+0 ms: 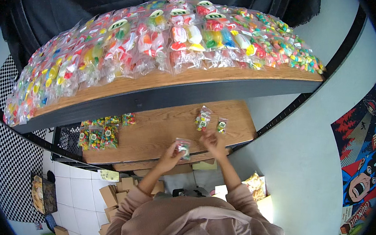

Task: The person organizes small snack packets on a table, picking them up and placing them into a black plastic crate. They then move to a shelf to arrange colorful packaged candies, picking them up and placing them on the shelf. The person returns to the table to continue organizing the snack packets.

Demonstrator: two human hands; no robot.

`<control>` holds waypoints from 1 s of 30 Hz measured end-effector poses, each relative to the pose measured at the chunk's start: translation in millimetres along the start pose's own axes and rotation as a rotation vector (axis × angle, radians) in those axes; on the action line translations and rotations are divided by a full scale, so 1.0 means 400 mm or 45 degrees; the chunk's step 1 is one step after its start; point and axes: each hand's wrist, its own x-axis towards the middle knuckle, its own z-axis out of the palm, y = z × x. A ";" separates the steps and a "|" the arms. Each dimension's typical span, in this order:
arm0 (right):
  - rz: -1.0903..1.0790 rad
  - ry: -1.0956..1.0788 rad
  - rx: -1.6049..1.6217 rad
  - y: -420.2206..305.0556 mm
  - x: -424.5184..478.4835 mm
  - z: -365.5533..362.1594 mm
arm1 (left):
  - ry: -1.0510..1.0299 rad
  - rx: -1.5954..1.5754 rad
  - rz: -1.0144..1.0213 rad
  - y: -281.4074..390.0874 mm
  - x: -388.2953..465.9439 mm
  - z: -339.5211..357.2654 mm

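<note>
My left hand (170, 156) holds a small clear bag of colourful candy (183, 148) above the front edge of the lower wooden shelf (160, 128). To its right, my right hand (214, 144) hovers over the same shelf with bent fingers; nothing is seen in it. Just beyond that hand lie a small group of candy bags (203, 119) and a single candy bag (221, 125). At the shelf's left end, several filled candy bags (98, 137) lie side by side.
An upper wooden shelf (177, 80), heaped with candy bags (154, 45), overhangs the back of the lower one. Black metal uprights (281, 115) flank the shelves. Cardboard boxes (109, 195) and a black basket (48, 196) stand below left; an open box (265, 203) is below right.
</note>
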 end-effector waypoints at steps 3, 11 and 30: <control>0.268 0.399 -0.765 0.150 0.089 -0.071 | -0.018 -0.117 0.047 0.139 -0.083 -0.045; 0.433 0.052 -0.497 0.412 0.086 -0.224 | -0.180 -0.199 0.233 0.362 -0.156 -0.072; -0.816 -0.090 -0.127 -1.049 0.428 -0.241 | 0.376 0.490 0.721 1.075 -0.166 -0.427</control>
